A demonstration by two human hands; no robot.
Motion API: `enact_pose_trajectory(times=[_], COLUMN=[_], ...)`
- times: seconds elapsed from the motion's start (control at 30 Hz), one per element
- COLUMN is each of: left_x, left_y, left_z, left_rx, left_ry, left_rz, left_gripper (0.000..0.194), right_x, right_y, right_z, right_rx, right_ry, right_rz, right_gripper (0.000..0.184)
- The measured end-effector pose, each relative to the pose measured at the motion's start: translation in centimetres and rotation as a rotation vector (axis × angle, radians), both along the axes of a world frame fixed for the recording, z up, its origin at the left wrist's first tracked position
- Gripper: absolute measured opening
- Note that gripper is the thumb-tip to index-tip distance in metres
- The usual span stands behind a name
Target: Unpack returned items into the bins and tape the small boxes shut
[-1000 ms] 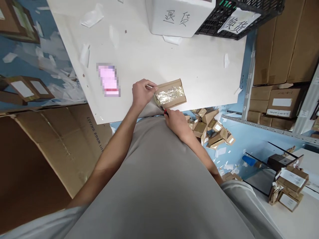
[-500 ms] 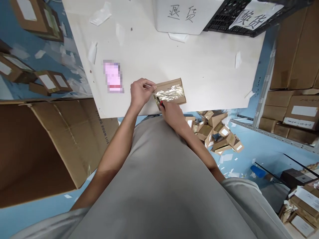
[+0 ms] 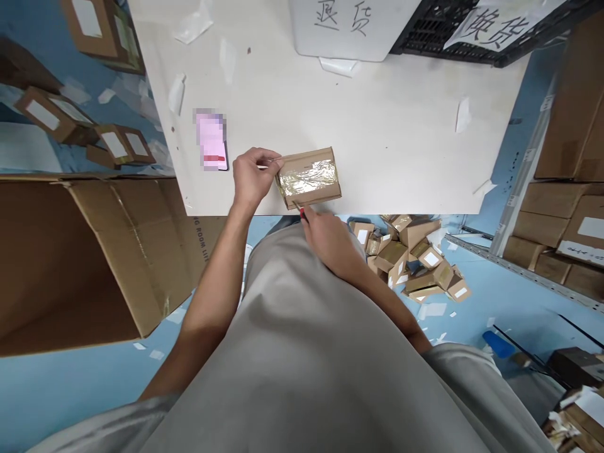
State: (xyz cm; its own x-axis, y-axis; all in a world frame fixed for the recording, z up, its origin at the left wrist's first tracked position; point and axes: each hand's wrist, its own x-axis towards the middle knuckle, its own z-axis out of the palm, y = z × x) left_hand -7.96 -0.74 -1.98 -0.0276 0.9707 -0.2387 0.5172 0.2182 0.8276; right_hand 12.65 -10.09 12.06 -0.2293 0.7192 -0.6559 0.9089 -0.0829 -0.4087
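A small flat cardboard box (image 3: 309, 177) lies near the front edge of the white table, with shiny clear tape across its top. My left hand (image 3: 252, 176) is closed on the box's far left corner, thumb and fingers pinched together. In my right hand (image 3: 329, 242) is a utility knife (image 3: 301, 212) with a red part showing. Its thin tip reaches the near left edge of the box; the fist hides most of the handle. To the left of my left hand lies a pink-screened phone (image 3: 212, 139), partly pixelated.
A white bin (image 3: 352, 44) and a black crate (image 3: 425, 47), both with handwritten labels, stand at the back of the table (image 3: 401, 145). A large open carton (image 3: 136, 251) is at the left. Several discarded boxes (image 3: 415, 258) are heaped on the floor; shelving holds cartons (image 3: 547, 207) at right.
The knife has drawn back toward me, from the taped left end to the near edge of the box. Both hands and the box sit slightly further left in view.
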Motion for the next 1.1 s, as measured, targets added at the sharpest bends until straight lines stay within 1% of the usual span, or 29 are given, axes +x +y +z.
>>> enact_pose_trajectory(times=[0.07, 0.13, 0.2, 0.27, 0.33, 0.37, 0.43, 0.5, 0.57, 0.7, 0.83, 0.93, 1.0, 1.1], left_x=[0.7, 2.2, 4.3, 6.6, 8.3, 8.9, 9.4, 9.4, 9.2, 9.1, 9.2, 9.1, 9.0, 8.9], left_y=[-0.3, -0.7, -1.3, -1.9, -2.4, -2.7, -3.1, -3.4, -3.6, -3.5, -3.3, -3.3, -3.3, -3.2], left_z=[1.5, 3.2, 4.6, 5.1, 4.7, 4.1, 2.8, 1.7, 1.1, 1.1, 1.4, 1.1, 0.7, 0.2], left_rx=[0.035, 0.110, 0.177, 0.187, 0.150, 0.124, 0.076, 0.047, 0.048, 0.128, 0.211, 0.249, 0.270, 0.287], left_ry=[0.011, 0.045, 0.067, 0.036, -0.019, -0.043, -0.075, -0.091, -0.092, -0.056, 0.032, 0.094, 0.104, 0.084], left_rz=[-0.013, -0.052, -0.155, -0.299, -0.394, -0.404, -0.375, -0.332, -0.324, -0.384, -0.471, -0.521, -0.529, -0.522], left_gripper=[0.022, 0.024, 0.027, 0.031, 0.036, 0.038, 0.044, 0.049, 0.049, 0.044, 0.044, 0.043, 0.042, 0.043], right_x=[2.4, 4.9, 6.9, 8.2, 8.7, 8.6, 8.2, 7.5, 6.8, 5.7, 4.9, 4.2, 3.7, 3.1], right_y=[-0.1, 0.1, 0.4, 0.6, 1.0, 1.2, 2.0, 2.9, 3.7, 4.4, 4.7, 5.3, 5.6, 4.9], right_z=[0.3, 0.3, 0.0, -0.4, -0.9, -1.1, -1.6, -2.1, -2.6, -3.2, -3.2, -3.2, -3.1, -2.6], right_rx=[0.055, 0.106, 0.144, 0.176, 0.203, 0.212, 0.208, 0.183, 0.164, 0.171, 0.171, 0.168, 0.181, 0.171], right_ry=[-0.004, -0.043, -0.074, -0.074, -0.051, -0.040, -0.033, -0.045, -0.062, -0.108, -0.175, -0.205, -0.207, -0.200], right_rz=[-0.079, -0.159, -0.215, -0.239, -0.235, -0.227, -0.207, -0.188, -0.174, -0.187, -0.176, -0.162, -0.170, -0.140], right_gripper=[0.051, 0.052, 0.051, 0.051, 0.051, 0.052, 0.053, 0.053, 0.051, 0.050, 0.049, 0.047, 0.045, 0.044])
